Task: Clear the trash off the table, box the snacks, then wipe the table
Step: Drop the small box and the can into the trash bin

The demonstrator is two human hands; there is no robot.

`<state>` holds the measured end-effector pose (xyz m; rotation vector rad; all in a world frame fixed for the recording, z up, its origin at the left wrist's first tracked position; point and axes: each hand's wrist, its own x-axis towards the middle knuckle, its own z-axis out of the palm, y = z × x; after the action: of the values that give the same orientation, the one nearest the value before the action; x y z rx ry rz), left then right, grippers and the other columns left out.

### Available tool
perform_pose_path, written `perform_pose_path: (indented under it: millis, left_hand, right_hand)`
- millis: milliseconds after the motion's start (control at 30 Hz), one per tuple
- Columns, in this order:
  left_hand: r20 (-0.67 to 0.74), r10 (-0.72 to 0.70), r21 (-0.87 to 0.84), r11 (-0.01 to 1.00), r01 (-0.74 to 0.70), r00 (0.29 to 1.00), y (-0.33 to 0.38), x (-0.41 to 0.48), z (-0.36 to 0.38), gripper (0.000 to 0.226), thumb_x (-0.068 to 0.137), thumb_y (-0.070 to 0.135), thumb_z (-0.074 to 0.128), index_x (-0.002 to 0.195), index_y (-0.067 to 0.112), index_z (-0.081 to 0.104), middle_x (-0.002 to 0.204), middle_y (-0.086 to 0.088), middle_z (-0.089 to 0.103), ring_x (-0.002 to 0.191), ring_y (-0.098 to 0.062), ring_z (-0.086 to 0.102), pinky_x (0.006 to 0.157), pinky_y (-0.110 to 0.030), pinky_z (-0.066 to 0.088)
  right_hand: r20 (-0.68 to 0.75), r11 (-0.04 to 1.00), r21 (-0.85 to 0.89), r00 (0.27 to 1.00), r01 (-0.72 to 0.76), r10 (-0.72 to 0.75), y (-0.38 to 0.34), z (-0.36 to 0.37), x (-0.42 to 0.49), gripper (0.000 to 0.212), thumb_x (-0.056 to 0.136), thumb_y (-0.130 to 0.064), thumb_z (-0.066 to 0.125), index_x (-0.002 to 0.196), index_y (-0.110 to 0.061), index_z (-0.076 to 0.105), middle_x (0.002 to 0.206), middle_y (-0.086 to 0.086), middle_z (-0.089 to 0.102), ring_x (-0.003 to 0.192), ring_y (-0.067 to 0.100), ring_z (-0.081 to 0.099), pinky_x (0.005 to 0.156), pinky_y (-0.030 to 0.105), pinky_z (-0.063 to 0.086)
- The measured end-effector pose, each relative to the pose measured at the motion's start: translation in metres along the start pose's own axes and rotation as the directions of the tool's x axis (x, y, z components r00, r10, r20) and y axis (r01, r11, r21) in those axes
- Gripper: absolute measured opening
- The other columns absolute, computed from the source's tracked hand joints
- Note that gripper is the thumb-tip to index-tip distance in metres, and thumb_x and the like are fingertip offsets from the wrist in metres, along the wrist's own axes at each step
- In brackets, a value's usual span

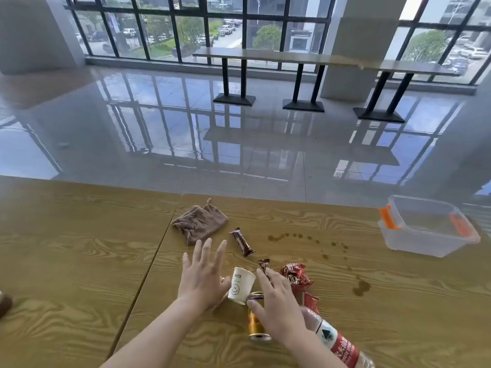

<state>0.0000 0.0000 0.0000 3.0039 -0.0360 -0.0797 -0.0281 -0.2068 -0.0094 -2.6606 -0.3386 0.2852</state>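
A white paper cup (240,288) with a smiley face lies tilted on the wooden table (79,261), between my hands. My left hand (203,274) hovers open just left of it, fingers spread. My right hand (279,306) is open over a gold can (256,325) lying on its side. A plastic bottle (337,341) with a red label lies to the right of that hand. One brown snack bar (241,241) lies behind the cup, another (264,265) pokes out by my right fingertips. A crumpled red wrapper (296,273) sits beside it. A brown cloth (199,221) lies further back.
A clear plastic box (425,227) with orange clips stands at the table's right edge. Dark spill drops (361,288) dot the wood between the snacks and the box. A seam (148,264) divides two tabletops. Beyond lie a glossy floor and a long bench table.
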Motion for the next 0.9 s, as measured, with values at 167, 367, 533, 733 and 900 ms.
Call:
perform_pose_path:
  millis: [167,367,533,733,900]
  left_hand:
    - [0.12,-0.071,-0.02,0.997,0.074,0.99,-0.01,-0.012,0.033,0.079,0.089,0.057,0.037,0.153,0.034,-0.001,0.163,-0.009,0.008,0.15,-0.031,0.001,0.118,-0.057,0.016]
    - [0.246,-0.07,-0.049,0.995,0.085,0.967,-0.014,-0.02,0.062,0.087,0.085,0.047,0.059,0.153,0.032,0.006,0.157,-0.009,0.021,0.143,-0.028,0.024,0.108,-0.043,0.037]
    - [0.27,-0.052,-0.04,0.997,0.065,0.961,-0.018,-0.023,0.072,0.084,0.087,0.033,0.061,0.154,0.031,0.01,0.136,0.0,0.044,0.118,-0.021,0.046,0.092,-0.033,0.044]
    - [0.26,-0.083,-0.152,0.98,0.125,0.962,-0.022,-0.022,0.07,0.082,0.082,0.024,0.06,0.153,0.032,0.02,0.12,0.0,0.05,0.107,-0.019,0.046,0.087,-0.03,0.047]
    - [0.186,-0.125,-0.227,0.96,0.167,0.974,-0.026,-0.031,0.059,0.078,0.077,0.024,0.06,0.149,0.032,0.032,0.11,0.0,0.051,0.097,-0.018,0.045,0.076,-0.031,0.049]
  right_hand:
    - [0.068,0.996,-0.035,0.995,-0.076,0.078,0.001,0.026,-0.006,0.077,0.096,-0.049,0.054,0.157,-0.024,0.015,0.162,0.004,0.02,0.149,0.023,0.01,0.122,0.036,0.013]
    - [0.107,0.987,-0.06,0.982,-0.15,0.156,-0.004,0.047,-0.006,0.08,0.094,-0.049,0.058,0.157,-0.025,0.013,0.163,0.006,0.013,0.148,0.03,0.012,0.12,0.04,0.02]
    - [0.105,0.979,-0.045,0.973,-0.2,0.204,-0.006,0.058,-0.007,0.082,0.092,-0.043,0.061,0.156,-0.027,0.012,0.162,0.005,0.011,0.14,0.032,0.021,0.115,0.039,0.032]
    - [0.109,0.969,-0.01,0.963,-0.248,0.247,-0.004,0.058,-0.011,0.086,0.086,-0.039,0.061,0.156,-0.025,0.013,0.156,0.002,0.018,0.133,0.029,0.028,0.11,0.034,0.037]
    - [0.083,0.966,0.025,0.963,-0.259,0.256,0.003,0.053,-0.02,0.085,0.085,-0.035,0.061,0.156,-0.026,0.015,0.155,-0.001,0.019,0.135,0.027,0.026,0.109,0.033,0.038]
